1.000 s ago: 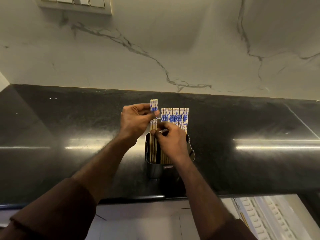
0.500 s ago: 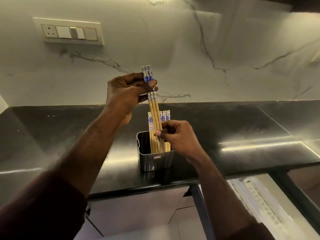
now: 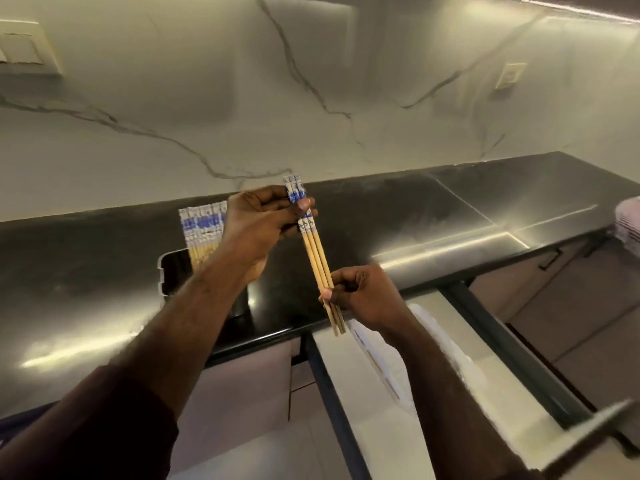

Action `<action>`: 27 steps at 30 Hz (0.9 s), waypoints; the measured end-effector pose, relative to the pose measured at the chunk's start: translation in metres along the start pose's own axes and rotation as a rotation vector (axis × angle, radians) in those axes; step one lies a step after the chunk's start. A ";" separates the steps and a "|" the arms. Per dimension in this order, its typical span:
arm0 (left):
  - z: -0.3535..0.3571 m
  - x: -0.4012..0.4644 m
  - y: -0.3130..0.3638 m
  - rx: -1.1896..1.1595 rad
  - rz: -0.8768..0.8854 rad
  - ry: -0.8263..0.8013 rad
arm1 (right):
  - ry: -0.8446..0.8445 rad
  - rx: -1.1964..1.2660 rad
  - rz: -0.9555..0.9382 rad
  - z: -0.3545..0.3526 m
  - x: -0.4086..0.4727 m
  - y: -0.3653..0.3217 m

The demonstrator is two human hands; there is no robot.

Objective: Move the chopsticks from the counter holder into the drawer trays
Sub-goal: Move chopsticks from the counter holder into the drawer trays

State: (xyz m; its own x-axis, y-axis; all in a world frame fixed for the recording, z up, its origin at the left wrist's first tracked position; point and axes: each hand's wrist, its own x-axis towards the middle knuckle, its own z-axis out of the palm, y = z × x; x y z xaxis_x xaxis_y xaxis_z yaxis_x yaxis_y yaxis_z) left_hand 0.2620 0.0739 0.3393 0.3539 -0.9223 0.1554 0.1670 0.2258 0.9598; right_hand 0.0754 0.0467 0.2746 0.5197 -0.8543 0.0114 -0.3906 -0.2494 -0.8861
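Note:
A small bundle of wooden chopsticks (image 3: 316,258) with blue-and-white tops is held in the air above the counter's front edge, tilted. My left hand (image 3: 258,230) pinches the patterned top end; my right hand (image 3: 360,294) grips the bare lower part, tips sticking out below. The metal holder (image 3: 173,271) stands on the black counter (image 3: 433,216) at the left, partly hidden behind my left forearm, with several more chopsticks (image 3: 204,230) upright in it. The open drawer (image 3: 457,372) lies below right, its white trays blurred.
A marble backsplash rises behind the counter, with a switch plate (image 3: 24,50) at top left and a socket (image 3: 510,74) at right. Cabinet fronts (image 3: 581,306) run under the counter. A striped pale object (image 3: 630,223) sits at the far right edge.
The bundle has come fully out of the holder and moved right, over the counter edge toward the drawer. Both hands keep their hold. The view has swung right.

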 end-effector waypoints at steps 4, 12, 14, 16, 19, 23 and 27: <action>0.063 0.001 -0.052 -0.002 -0.096 -0.005 | 0.011 -0.062 0.096 -0.045 -0.012 0.062; 0.167 0.000 -0.173 0.055 -0.282 0.104 | 0.020 -0.184 0.283 -0.108 -0.014 0.199; 0.181 -0.004 -0.197 0.102 -0.291 0.129 | 0.035 -0.176 0.318 -0.112 -0.016 0.227; 0.190 -0.008 -0.221 0.166 -0.302 0.156 | 0.031 -0.179 0.349 -0.109 -0.016 0.255; 0.194 -0.016 -0.248 0.264 -0.312 0.191 | 0.049 -0.146 0.388 -0.096 -0.019 0.282; 0.195 -0.022 -0.287 0.393 -0.335 0.239 | 0.029 -0.169 0.418 -0.075 -0.021 0.314; 0.191 -0.033 -0.322 0.521 -0.381 0.224 | 0.064 -0.202 0.443 -0.059 -0.021 0.332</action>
State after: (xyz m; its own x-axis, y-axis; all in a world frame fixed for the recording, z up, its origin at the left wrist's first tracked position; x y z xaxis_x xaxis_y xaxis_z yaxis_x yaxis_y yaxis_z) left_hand 0.0210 -0.0284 0.0695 0.5494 -0.8078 -0.2138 -0.1270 -0.3336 0.9341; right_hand -0.1103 -0.0449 0.0078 0.2247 -0.9230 -0.3123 -0.7066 0.0663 -0.7045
